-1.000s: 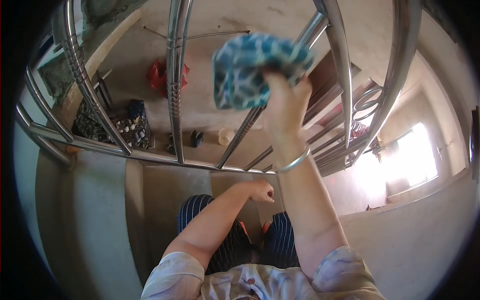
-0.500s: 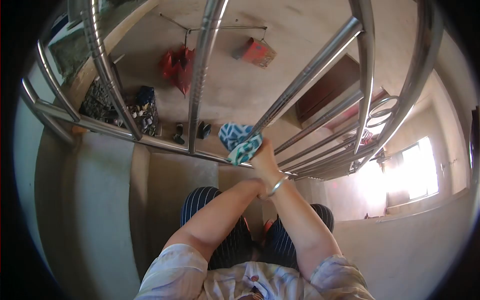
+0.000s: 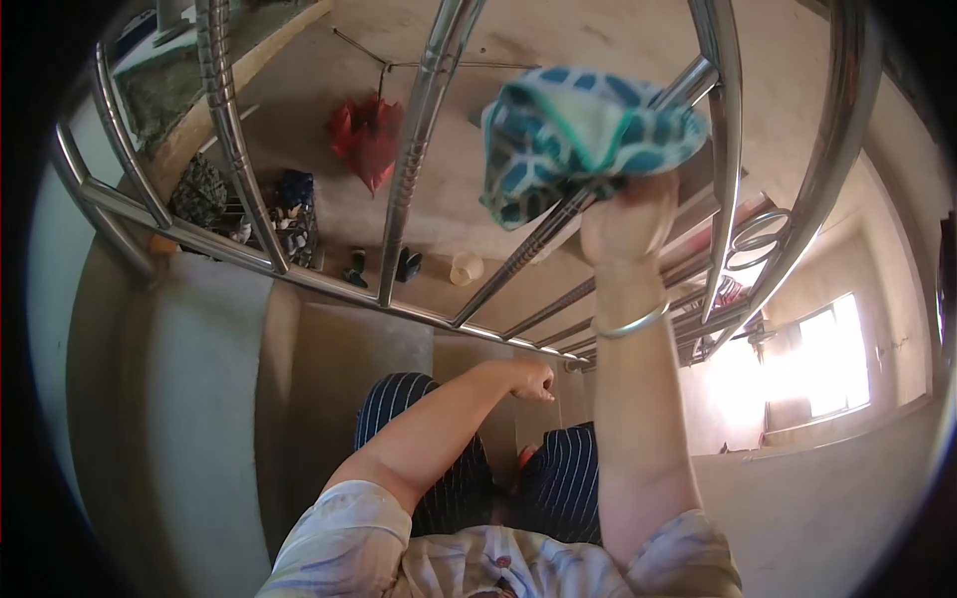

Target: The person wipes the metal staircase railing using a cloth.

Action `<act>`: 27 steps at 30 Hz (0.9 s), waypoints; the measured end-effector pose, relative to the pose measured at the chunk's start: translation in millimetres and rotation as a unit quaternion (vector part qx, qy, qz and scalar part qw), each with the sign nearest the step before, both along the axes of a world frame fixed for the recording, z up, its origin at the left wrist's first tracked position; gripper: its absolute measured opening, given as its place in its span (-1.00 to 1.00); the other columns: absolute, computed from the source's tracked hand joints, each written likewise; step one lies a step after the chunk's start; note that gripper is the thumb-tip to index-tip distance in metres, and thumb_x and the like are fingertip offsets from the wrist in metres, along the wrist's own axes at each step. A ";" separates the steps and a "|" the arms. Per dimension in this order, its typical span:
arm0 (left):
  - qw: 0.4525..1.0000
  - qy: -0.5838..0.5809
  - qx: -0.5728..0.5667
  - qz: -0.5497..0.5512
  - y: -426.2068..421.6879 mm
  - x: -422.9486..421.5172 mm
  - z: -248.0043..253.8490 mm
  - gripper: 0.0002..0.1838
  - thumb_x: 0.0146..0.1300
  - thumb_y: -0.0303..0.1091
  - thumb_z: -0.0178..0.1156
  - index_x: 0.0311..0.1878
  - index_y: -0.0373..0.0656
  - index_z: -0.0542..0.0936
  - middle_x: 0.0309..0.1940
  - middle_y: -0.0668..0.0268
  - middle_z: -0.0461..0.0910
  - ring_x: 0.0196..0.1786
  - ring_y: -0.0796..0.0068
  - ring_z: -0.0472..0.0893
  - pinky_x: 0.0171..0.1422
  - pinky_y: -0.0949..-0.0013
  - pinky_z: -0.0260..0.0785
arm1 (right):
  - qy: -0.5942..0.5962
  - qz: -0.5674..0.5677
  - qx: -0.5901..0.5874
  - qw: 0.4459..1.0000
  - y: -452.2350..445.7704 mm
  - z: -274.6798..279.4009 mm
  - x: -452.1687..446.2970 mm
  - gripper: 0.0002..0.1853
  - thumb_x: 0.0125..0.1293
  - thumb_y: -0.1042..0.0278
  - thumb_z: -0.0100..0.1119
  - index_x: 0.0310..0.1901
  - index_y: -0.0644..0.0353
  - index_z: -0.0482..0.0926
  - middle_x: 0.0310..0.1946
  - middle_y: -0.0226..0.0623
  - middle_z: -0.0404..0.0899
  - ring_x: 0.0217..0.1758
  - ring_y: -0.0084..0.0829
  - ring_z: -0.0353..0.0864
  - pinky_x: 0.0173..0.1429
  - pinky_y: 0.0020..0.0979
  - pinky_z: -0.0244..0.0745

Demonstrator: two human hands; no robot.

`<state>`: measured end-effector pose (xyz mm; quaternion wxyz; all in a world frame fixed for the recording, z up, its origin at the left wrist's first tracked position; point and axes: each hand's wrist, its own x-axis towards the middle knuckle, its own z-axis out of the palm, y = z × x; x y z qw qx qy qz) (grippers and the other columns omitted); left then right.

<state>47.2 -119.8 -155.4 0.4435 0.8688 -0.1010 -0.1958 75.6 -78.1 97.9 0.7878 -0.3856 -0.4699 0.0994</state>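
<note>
Cloth (image 3: 533,164), blue-and-white patterned, green-edged: bunching in loose folds, blurring slightly, covering part of a slanting bar (image 3: 513,262), upper centre-right of the frame. Railing (image 3: 407,164), shiny metal tubing: curving across the frame's upper half.

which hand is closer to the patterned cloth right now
Right. The right hand is gripping the cloth, up against the railing's bars. The left hand is well below the cloth, near the bottom rail, and not touching the cloth.
</note>
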 end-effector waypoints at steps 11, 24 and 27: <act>1.000 -0.002 -0.003 0.013 -1.8 5.8 -22.7 -0.63 -0.03 -0.08 0.15 -0.24 -0.16 0.55 -0.25 0.09 0.53 -0.14 0.21 0.51 -0.07 0.23 0.31 | 0.009 -0.057 -0.453 0.890 -42.4 -197.1 -10.3 -0.76 0.04 0.52 0.04 -0.20 0.35 0.44 -0.34 -0.37 0.50 -0.30 -0.60 0.42 -0.21 -0.55 0.35; 0.998 -0.038 0.055 0.010 -15.2 -13.4 36.8 -0.64 0.01 -0.13 0.12 -0.20 -0.21 0.49 -0.29 0.13 0.53 -0.23 0.23 0.52 -0.15 0.24 0.32 | -0.046 0.004 -0.070 0.996 -20.2 24.7 -0.6 -0.68 0.16 0.30 0.04 -0.04 0.10 0.31 -0.09 -0.34 0.37 -0.05 -0.40 0.41 0.05 -0.36 0.31; 0.997 -0.070 -0.015 0.032 -15.3 -44.8 58.6 -0.63 0.03 -0.13 0.10 -0.18 -0.21 0.47 -0.29 0.13 0.53 -0.23 0.21 0.51 -0.14 0.23 0.32 | -0.038 -0.061 -0.075 0.995 -4.7 -9.8 6.2 -0.64 0.09 0.47 0.10 -0.04 0.16 0.31 -0.09 -0.35 0.38 -0.04 -0.42 0.40 0.07 -0.38 0.29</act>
